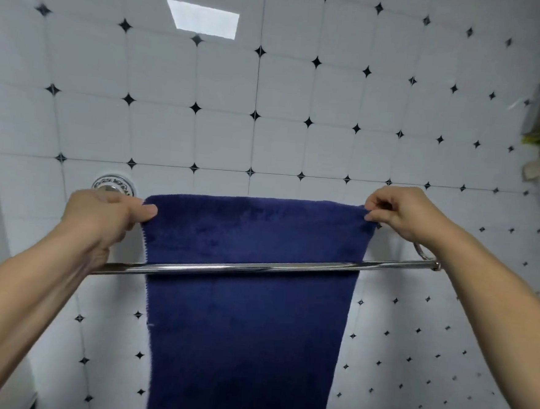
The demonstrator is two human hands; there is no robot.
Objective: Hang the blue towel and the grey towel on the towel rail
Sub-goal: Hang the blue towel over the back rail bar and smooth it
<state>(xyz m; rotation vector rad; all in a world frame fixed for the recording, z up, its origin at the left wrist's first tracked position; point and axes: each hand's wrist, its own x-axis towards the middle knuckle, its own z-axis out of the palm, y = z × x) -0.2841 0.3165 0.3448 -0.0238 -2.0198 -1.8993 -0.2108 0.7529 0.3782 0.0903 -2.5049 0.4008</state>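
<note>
Head view: left hand [101,216] and right hand [404,213] pinch blue towel [244,330] corners behind the towel rail [385,266], tiled wall [222,137] beyond.

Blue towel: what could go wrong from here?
1. The blue towel hangs behind the rail bar; whether its top edge is over anything is hidden, so it may drop if the left hand and right hand let go.
2. It spans most of the bar, leaving little room for a second towel.
</note>
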